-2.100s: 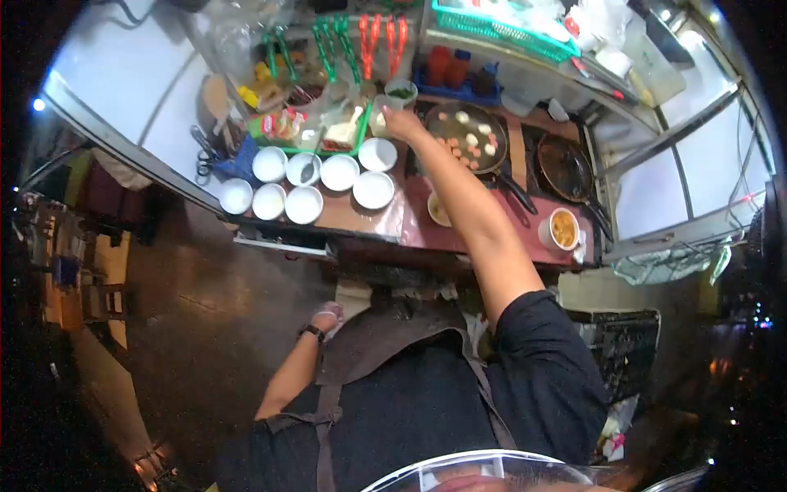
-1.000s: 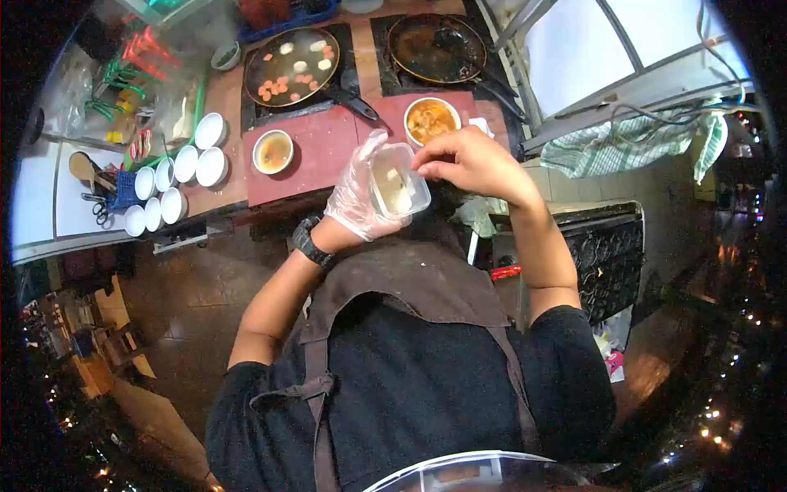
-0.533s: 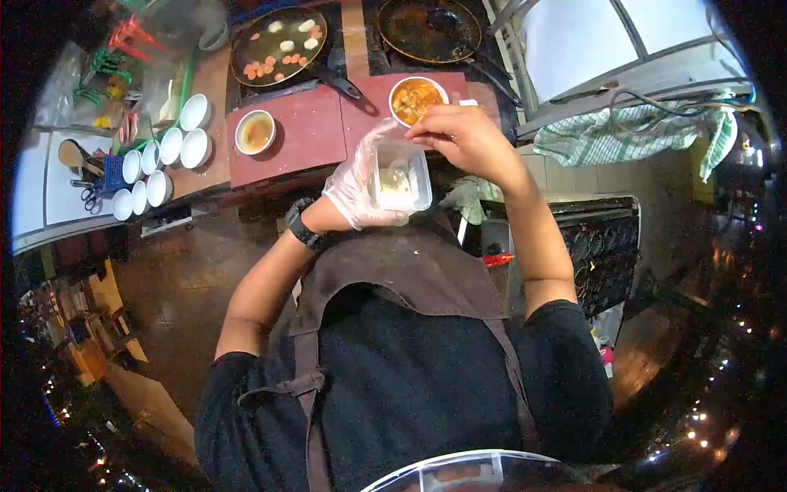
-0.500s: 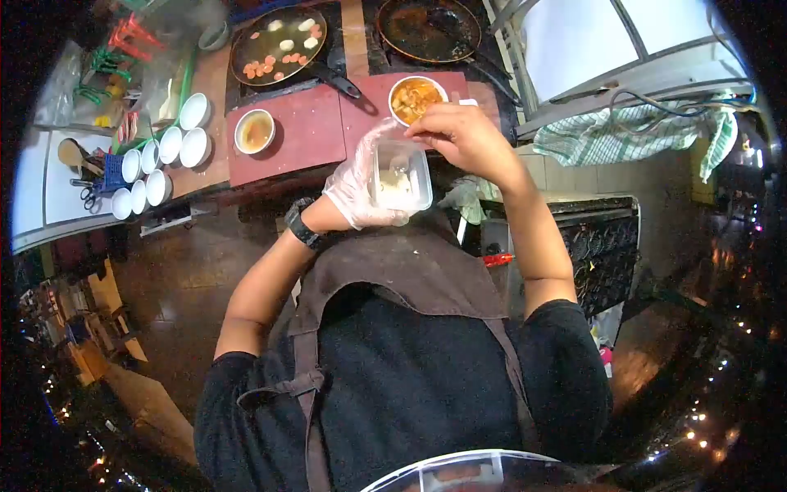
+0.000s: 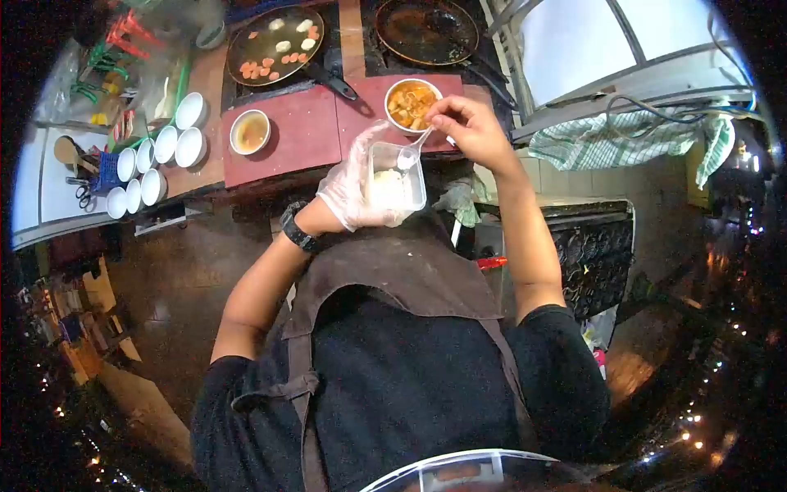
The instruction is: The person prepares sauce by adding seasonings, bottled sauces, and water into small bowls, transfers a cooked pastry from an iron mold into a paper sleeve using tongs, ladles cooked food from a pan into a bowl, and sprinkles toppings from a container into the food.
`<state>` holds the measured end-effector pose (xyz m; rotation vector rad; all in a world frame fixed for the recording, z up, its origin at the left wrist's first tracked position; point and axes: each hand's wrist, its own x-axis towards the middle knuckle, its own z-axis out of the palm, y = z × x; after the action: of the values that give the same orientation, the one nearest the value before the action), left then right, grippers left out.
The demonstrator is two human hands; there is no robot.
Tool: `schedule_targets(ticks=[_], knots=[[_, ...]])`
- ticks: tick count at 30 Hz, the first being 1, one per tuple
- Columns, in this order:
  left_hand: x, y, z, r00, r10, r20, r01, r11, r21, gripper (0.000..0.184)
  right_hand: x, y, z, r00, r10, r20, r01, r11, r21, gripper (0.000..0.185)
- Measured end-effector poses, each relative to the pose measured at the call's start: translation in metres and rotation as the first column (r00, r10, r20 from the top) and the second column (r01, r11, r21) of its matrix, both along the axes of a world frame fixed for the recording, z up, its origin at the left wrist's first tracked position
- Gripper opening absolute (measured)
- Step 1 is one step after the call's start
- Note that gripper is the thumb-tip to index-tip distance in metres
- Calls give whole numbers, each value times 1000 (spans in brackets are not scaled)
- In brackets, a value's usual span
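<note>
My left hand, in a clear plastic glove, is wrapped round a clear plastic tub with some white stuff at its bottom. Bare, my right hand pinches the handle of a small pale spoon; the spoon's bowl is over the tub's inside, near its upper right corner. Just beyond both hands stands a white bowl of orange-red soup with pieces in it. A second white bowl with a little brownish liquid sits to the left on the red board.
Sliced sausage and white pieces lie in a pan on the stove. A dark, oily pan is at its right. Several white bowls stand at the left by a blue basket. A checked cloth hangs at the right.
My right hand has shifted slightly right, and the spoon now shows over the tub. The camera view has moved a little.
</note>
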<state>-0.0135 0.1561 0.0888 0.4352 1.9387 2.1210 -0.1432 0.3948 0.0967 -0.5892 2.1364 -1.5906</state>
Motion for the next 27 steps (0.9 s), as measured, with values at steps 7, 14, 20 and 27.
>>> schedule_targets(ticks=[7, 14, 20, 27], knots=[[2, -16, -12, 1000, 11, -20, -14, 992, -123, 129, -43, 15, -7, 946, -318, -68, 310, 945, -106, 5], [5, -28, -7, 998, 40, 53, -31, 985, -171, 128, -69, 15, -30, 850, -520, -87, 525, 849, 54, 6], [5, -33, -22, 996, 85, 23, -83, 993, -84, 128, -68, 12, -25, 830, -550, -89, 557, 819, 134, 7], [2, -43, -17, 999, 40, 21, -37, 991, -129, 126, -72, 18, -28, 774, -611, -164, 631, 766, 125, 7]])
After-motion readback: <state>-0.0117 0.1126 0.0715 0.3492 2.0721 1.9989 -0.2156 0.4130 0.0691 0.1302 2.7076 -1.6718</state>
